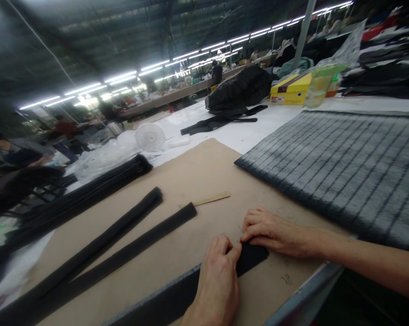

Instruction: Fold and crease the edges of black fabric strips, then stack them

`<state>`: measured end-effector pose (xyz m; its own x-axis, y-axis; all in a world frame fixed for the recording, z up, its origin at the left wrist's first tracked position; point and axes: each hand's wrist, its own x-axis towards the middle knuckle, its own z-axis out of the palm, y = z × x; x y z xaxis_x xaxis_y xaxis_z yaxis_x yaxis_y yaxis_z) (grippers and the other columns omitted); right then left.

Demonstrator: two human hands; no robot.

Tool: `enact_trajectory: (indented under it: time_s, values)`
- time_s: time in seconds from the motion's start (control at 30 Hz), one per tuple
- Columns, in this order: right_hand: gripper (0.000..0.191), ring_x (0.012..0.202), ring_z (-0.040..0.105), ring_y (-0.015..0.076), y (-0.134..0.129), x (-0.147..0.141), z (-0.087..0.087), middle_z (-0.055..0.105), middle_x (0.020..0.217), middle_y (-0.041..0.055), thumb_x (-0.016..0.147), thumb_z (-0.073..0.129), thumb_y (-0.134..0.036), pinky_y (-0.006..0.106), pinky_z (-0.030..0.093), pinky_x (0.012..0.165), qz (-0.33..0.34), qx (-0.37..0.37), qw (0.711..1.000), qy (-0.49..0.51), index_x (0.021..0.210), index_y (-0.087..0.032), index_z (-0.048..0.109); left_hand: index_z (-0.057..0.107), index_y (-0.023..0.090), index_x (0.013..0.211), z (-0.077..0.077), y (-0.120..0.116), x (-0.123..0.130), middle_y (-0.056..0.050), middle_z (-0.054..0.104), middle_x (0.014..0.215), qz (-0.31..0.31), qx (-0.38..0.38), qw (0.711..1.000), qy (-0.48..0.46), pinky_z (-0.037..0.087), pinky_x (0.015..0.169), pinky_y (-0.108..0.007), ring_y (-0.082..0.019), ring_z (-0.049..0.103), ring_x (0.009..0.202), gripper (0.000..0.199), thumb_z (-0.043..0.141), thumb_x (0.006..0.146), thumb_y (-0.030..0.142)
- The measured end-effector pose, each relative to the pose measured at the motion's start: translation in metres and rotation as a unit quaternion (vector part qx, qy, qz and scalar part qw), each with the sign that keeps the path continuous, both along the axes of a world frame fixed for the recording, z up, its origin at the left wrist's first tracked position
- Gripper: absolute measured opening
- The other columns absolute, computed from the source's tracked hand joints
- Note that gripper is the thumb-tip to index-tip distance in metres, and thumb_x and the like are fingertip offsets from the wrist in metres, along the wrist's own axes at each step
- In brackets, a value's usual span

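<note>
A long black fabric strip (pixel 163 301) with a thin grey edge lies along the brown paper-covered table. My left hand (pixel 219 276) is closed on it, thumb and curled fingers pinching its upper edge. Just beyond, my right hand (pixel 267 231) has its fingers bent together at the far end of the same strip, close to the left thumb. The fingertips of both hands are partly hidden. To the left, a second black strip (pixel 132 253) rests over a narrow tan stick (pixel 213 198), and another folded black strip (pixel 122 226) lies beside it.
A stack of black strips (pixel 89 194) lines the table's left side. At right is a grey sheet with dark stripes (pixel 347 158). Farther back are a black fabric pile (pixel 241 88), a yellow box (pixel 291 89) and a greenish plastic cup (pixel 319 86). The table edge (pixel 306 294) runs close by my right forearm.
</note>
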<state>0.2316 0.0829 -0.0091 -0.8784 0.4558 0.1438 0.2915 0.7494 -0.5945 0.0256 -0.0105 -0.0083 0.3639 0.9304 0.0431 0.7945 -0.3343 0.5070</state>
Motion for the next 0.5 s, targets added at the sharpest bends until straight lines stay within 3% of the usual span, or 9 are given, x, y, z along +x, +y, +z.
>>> enact_trajectory:
  time_s: [0.13, 0.3, 0.4, 0.5]
  values:
    - [0.031, 0.091, 0.05, 0.0184, -0.005, 0.003, 0.001, 0.061, 0.096, 0.0043, 0.101, 0.037, -0.018, 0.038, 0.031, 0.086, 0.021, 0.056, 0.998, -0.024, 0.105, -0.023, 0.067, 0.064, 0.02, 0.111, -0.011, -0.002, 0.001, -0.004, 0.059, 0.091, -0.021, 0.099, 0.992, 0.074, 0.05, 0.071, -0.029, -0.019, 0.053, 0.082, 0.041, 0.045, 0.081, 0.0]
    - [0.032, 0.092, 0.052, 0.0198, -0.009, 0.004, 0.009, 0.061, 0.099, 0.005, 0.095, 0.04, -0.011, 0.043, 0.03, 0.091, 0.036, 0.122, 0.99, -0.059, 0.108, -0.023, 0.066, 0.06, 0.009, 0.117, -0.021, -0.008, 0.011, -0.007, 0.06, 0.094, -0.045, 0.234, 0.951, 0.199, 0.051, 0.072, -0.033, -0.021, 0.054, 0.082, 0.038, 0.052, 0.08, 0.004]
    - [0.035, 0.101, 0.053, 0.0208, 0.008, -0.004, 0.022, 0.059, 0.111, 0.0057, 0.092, 0.039, -0.01, 0.04, 0.035, 0.092, 0.015, 0.112, 0.991, -0.07, 0.104, -0.025, 0.068, 0.062, 0.005, 0.115, -0.026, -0.012, 0.017, -0.009, 0.059, 0.096, -0.037, 0.286, 0.931, 0.223, 0.051, 0.073, -0.032, -0.02, 0.053, 0.082, 0.035, 0.054, 0.081, 0.01]
    - [0.036, 0.109, 0.05, 0.0228, 0.039, -0.025, 0.028, 0.055, 0.122, 0.011, 0.095, 0.036, -0.015, 0.039, 0.039, 0.094, -0.067, 0.181, 0.976, -0.099, 0.123, -0.019, 0.059, 0.063, 0.001, 0.115, -0.03, -0.015, 0.02, -0.011, 0.059, 0.095, -0.026, 0.325, 0.917, 0.231, 0.052, 0.076, -0.031, -0.02, 0.052, 0.085, 0.038, 0.055, 0.08, 0.013]
